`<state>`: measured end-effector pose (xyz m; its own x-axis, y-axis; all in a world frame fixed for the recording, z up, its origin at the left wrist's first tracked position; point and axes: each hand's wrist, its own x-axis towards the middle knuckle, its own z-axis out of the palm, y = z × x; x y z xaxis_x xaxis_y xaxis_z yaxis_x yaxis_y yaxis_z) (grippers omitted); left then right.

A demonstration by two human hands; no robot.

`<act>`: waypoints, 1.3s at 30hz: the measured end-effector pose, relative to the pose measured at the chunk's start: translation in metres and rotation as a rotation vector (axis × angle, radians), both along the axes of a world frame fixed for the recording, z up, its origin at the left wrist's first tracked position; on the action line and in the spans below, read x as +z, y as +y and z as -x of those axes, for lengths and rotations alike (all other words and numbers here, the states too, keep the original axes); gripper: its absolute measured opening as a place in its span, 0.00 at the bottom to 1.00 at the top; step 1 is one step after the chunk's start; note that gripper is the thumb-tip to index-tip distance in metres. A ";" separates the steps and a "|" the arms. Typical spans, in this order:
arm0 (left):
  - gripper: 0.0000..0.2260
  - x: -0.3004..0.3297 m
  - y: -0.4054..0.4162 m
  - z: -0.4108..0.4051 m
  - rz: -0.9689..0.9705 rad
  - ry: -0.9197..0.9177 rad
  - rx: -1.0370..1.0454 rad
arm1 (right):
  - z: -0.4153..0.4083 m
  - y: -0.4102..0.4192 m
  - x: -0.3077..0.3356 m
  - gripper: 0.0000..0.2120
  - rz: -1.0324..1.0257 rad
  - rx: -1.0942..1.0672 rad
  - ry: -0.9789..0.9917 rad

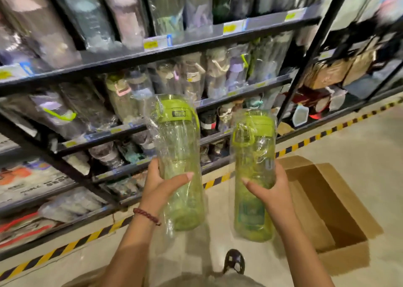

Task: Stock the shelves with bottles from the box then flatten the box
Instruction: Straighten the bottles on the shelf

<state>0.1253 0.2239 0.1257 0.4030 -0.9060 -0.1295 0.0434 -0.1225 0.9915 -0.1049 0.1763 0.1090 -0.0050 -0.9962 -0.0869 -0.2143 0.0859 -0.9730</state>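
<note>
Hands [158,183] [270,187] each gripping green bottle [181,155]

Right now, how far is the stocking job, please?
Done: the box on the floor looks empty where its inside shows. In hand: the left hand holds one green bottle, the right hand another green bottle. Left: place both on the shelves, then flatten the box.

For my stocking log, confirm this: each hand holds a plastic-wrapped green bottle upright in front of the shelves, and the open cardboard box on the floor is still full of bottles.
Wrong on the box. The head view shows the open brown cardboard box with no bottles in the part visible. The rest stands: the left hand and right hand each hold a plastic-wrapped translucent green bottle upright before the shelves.
</note>
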 end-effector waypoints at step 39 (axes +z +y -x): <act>0.25 0.127 -0.497 0.052 0.402 -0.118 -0.094 | 0.033 -0.491 0.130 0.34 0.476 -0.022 0.237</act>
<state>0.0729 -0.2734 0.2530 0.3069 -0.9086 0.2833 -0.0659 0.2767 0.9587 -0.1378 -0.3151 0.2394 0.0088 -0.9247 0.3805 -0.4359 -0.3460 -0.8308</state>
